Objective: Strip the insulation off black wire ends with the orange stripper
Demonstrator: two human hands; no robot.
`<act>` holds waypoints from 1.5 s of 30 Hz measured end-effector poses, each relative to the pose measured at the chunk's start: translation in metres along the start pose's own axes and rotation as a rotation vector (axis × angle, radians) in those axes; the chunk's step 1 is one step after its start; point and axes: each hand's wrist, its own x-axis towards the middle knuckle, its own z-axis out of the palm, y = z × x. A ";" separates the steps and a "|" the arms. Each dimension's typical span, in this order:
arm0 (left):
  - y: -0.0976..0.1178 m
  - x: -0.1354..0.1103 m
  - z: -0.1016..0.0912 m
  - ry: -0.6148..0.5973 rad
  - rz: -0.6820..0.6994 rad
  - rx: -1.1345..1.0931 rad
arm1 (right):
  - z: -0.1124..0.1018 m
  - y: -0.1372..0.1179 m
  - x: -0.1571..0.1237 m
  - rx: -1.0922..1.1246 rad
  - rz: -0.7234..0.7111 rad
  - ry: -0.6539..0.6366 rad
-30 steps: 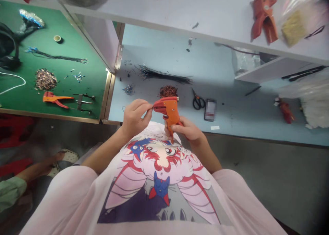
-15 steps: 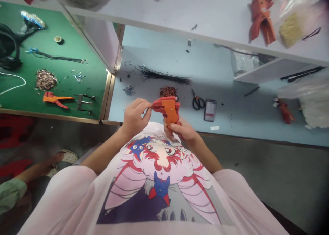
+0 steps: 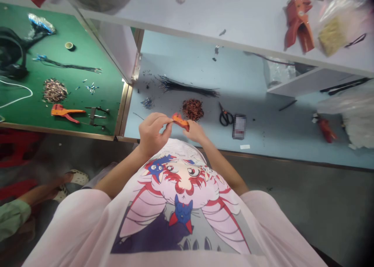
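Observation:
My left hand (image 3: 154, 133) is closed in a pinch, with a thin black wire (image 3: 138, 116) trailing out behind it to the left. Its fingertips meet the head of an orange-and-red wire stripper (image 3: 181, 122). My right hand (image 3: 195, 131) is wrapped round that tool, which is turned so that only a small part of it shows. Just beyond the tool lies a heap of short copper-coloured and dark scraps (image 3: 193, 109). A bundle of black wires (image 3: 189, 87) stretches across the blue table behind the heap. Small blue-tipped pieces (image 3: 147, 102) lie to its left.
Scissors (image 3: 225, 114) and a phone (image 3: 239, 126) lie to the right. Another wire stripper (image 3: 299, 25) rests on the white shelf (image 3: 233, 21) above the table. On the green table (image 3: 112, 95) at left are a further stripper (image 3: 68, 113) and scraps. A person's leg (image 3: 46, 187) shows lower left.
The wire stripper in my right hand has turned from a broad side view to a small foreshortened one. My right hand has come up and left; my left hand has barely moved.

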 end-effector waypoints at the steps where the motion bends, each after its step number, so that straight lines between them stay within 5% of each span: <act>1: 0.000 -0.001 0.000 0.004 0.015 0.005 | 0.012 -0.001 0.007 -0.043 -0.002 -0.021; 5: 0.001 -0.004 -0.002 0.022 0.033 0.045 | 0.045 -0.008 0.023 -0.039 -0.052 -0.082; 8: 0.000 -0.006 -0.004 0.027 0.040 0.074 | 0.045 -0.016 0.025 0.007 -0.113 -0.072; 12: -0.003 -0.009 -0.002 -0.012 0.055 0.089 | 0.009 -0.028 0.006 0.196 -0.203 0.056; 16: -0.003 -0.008 0.006 -0.057 0.078 0.073 | -0.039 -0.046 -0.033 0.618 -0.499 0.341; 22: 0.004 -0.007 0.014 -0.121 0.117 0.074 | -0.068 -0.067 -0.062 0.476 -0.683 0.545; 25: 0.000 -0.007 0.006 -0.101 0.047 0.085 | -0.079 -0.055 -0.063 0.566 -0.618 0.709; 29: -0.019 -0.010 -0.011 -0.036 -0.258 0.019 | -0.098 -0.017 -0.054 0.668 -0.381 1.188; 31: -0.028 -0.012 -0.015 -0.016 -0.426 -0.066 | -0.098 0.001 -0.040 0.591 -0.291 1.291; 34: -0.034 -0.014 -0.011 0.035 -0.604 -0.214 | -0.080 0.019 -0.009 0.387 -0.164 1.148; 39: -0.026 -0.010 0.000 0.062 -0.749 -0.395 | -0.026 0.031 0.041 -0.056 0.161 0.294; 45: -0.025 -0.007 -0.004 0.067 -0.832 -0.530 | 0.043 0.017 0.034 -0.142 -0.042 -0.060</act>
